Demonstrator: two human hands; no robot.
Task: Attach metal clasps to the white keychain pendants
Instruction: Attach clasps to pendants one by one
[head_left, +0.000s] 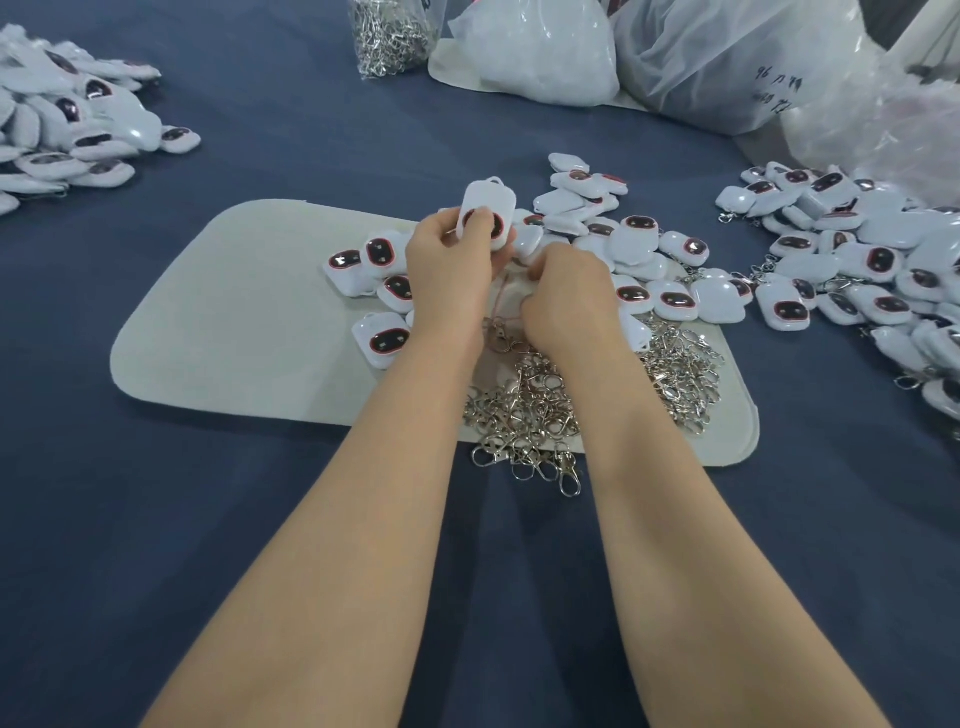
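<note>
While the left hand (453, 254) pinches a white pendant (488, 212) upright above the mat (234, 322), thumb across its dark face and loop uppermost, the right hand (566, 296) is curled closed just beside it; what its fingers hold cannot be made out. A thin cord (500, 306) hangs between the two hands. Loose clasps (524, 410) lie heaped on the mat's near edge, under the wrists. More pendants (639, 249) crowd the mat's far side, with further piles at left (67, 119) and right (852, 270) on the blue cloth (260, 545). Plastic bags (675, 52) stand at the back.
</note>
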